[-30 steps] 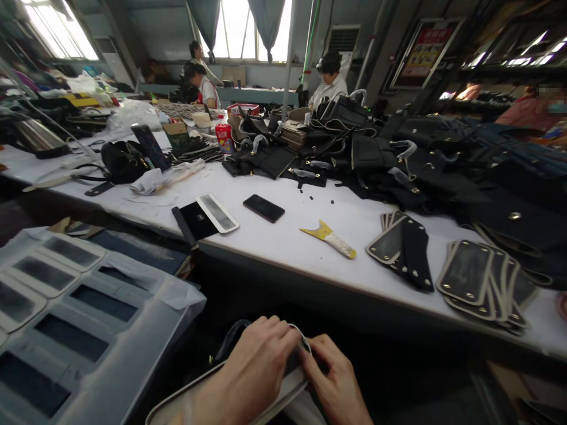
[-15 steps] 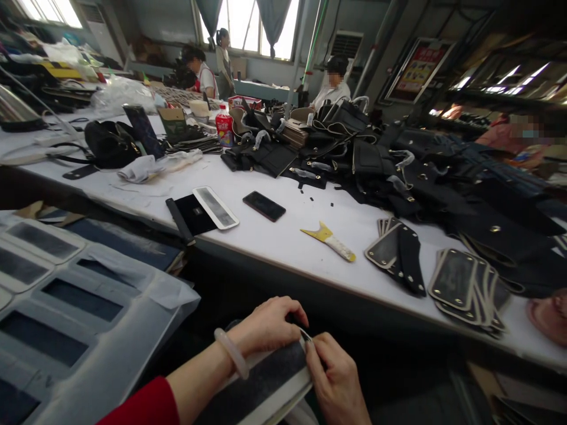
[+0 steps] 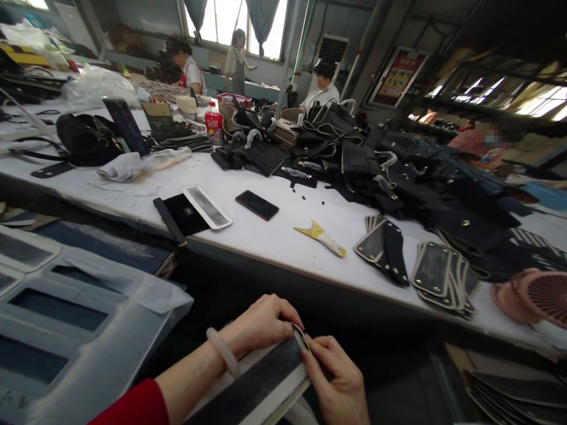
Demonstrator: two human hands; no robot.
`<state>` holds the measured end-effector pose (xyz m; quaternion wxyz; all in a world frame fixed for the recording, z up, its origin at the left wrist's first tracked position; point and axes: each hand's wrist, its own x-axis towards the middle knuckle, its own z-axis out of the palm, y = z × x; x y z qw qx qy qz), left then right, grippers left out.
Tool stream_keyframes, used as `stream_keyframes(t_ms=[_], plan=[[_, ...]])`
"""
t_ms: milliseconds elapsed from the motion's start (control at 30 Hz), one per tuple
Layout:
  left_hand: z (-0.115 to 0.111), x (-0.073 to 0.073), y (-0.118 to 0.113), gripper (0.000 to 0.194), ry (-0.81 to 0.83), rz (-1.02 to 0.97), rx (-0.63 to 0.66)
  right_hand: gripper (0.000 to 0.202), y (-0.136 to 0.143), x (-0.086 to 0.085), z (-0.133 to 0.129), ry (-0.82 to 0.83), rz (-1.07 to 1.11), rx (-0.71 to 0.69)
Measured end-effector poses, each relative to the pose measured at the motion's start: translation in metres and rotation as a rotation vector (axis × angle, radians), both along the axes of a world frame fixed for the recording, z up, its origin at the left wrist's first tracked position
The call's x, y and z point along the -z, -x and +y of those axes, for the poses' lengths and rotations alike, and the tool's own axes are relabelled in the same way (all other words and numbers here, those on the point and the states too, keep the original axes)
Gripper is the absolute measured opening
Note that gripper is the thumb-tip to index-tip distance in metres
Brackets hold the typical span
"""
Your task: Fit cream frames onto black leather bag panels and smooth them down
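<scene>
Closest thing at the bottom middle of the frame is a long flat panel with a dark face and a pale border (image 3: 259, 386), tilted up to the right, and both hands are on its top end. Left hand (image 3: 261, 323) comes in from lower left, palm down, fingers curled over and gripping the edge; there's a pale smooth bangle (image 3: 224, 351) on that wrist and a bright red sleeve (image 3: 133, 404) behind it. Right hand (image 3: 339, 375) comes up from bottom right, thumb and fingers pinching the same end, right beside the left one. Lower left you've got a rack under milky translucent sheeting (image 3: 115, 348) with dark rectangular slots. Past that, a long white-topped table (image 3: 266, 245) slants across the frame: black phone (image 3: 257, 205) around the middle, yellow forked tool with a whitish handle (image 3: 319, 237), then a fanned stack of dark pale-edged panels with metal studs (image 3: 432, 268) and a pinkish round fan (image 3: 540, 295) at the right. Behind, a big messy heap of black bags (image 3: 363, 156), plus a red bottle (image 3: 214, 124). Way back, a few co-workers (image 3: 321, 91), a bright window (image 3: 221, 20) with dark curtains (image 3: 261, 20), and a red framed poster (image 3: 401, 74) upper right.
</scene>
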<state>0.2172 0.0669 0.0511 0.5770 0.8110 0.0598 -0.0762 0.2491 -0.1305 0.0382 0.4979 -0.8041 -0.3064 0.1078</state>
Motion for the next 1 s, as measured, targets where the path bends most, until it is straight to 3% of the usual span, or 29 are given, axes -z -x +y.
stream_keyframes(t_ms=[167, 367, 467, 600, 733, 800, 1000], plan=[[0.001, -0.006, -0.002, 0.040, 0.047, -0.032, 0.019, 0.022, -0.002, -0.001, -0.001, 0.087, -0.180, -0.114], [0.001, 0.001, -0.001, 0.038, 0.065, -0.008, 0.022, 0.031, 0.000, -0.005, 0.004, 0.209, -0.839, -0.282], [0.000, 0.005, 0.001, 0.036, 0.059, -0.005, 0.004, 0.030, 0.000, -0.014, 0.008, 0.226, -0.888, -0.348], [-0.002, 0.008, 0.003, 0.036, 0.063, -0.010, -0.014, 0.038, -0.013, -0.029, 0.012, 0.252, -0.489, -0.377], [-0.002, 0.006, 0.004, 0.036, 0.082, 0.001, -0.010, 0.038, -0.035, -0.032, 0.017, 0.271, 0.304, -0.207], [-0.001, 0.003, 0.004, 0.035, 0.089, 0.012, -0.002, 0.031, -0.045, -0.029, 0.020, 0.267, 0.575, -0.172], [0.002, -0.007, 0.007, 0.037, 0.043, 0.087, -0.004, 0.032, -0.057, -0.026, 0.028, 0.257, 0.899, -0.270]])
